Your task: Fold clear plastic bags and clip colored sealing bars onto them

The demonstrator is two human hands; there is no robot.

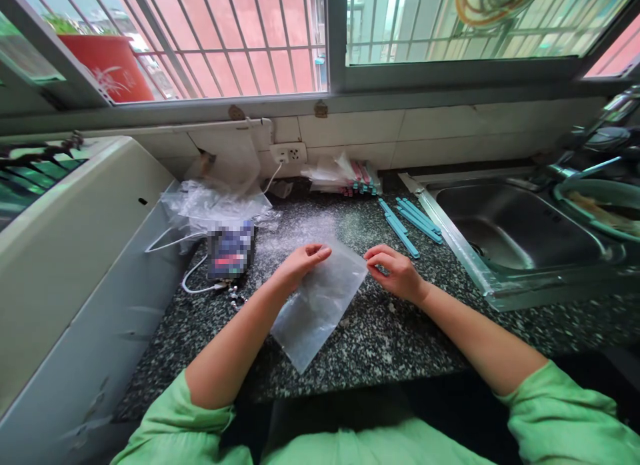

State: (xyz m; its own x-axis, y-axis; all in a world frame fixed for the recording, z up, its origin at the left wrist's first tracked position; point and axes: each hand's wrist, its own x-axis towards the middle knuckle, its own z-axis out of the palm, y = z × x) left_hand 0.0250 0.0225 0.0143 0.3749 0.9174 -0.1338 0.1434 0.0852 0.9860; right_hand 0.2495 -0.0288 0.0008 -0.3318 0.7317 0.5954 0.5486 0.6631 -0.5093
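Observation:
A clear plastic bag [325, 305] hangs slantwise between my two hands, over the front of the speckled counter. My left hand [306, 260] grips its upper left edge, thumb on top. At the bag's right corner, the fingertips of my right hand [393, 270] are pinched together on the plastic. Beyond my right hand lie several blue plastic strips [400, 228], loose on the counter. Farther back rests a pile of bags with pink and blue strips [350, 177]. A heap of loose clear bags [215, 202] sits at the back left.
A phone [230, 252], partly blurred out, lies left of my hands with a white cable [197, 288]. The steel sink [525, 225] is at the right, holding a basin [600, 205] at its far side. A white-sided appliance [100, 252] borders the left. Behind are a wall socket [289, 153] and barred windows.

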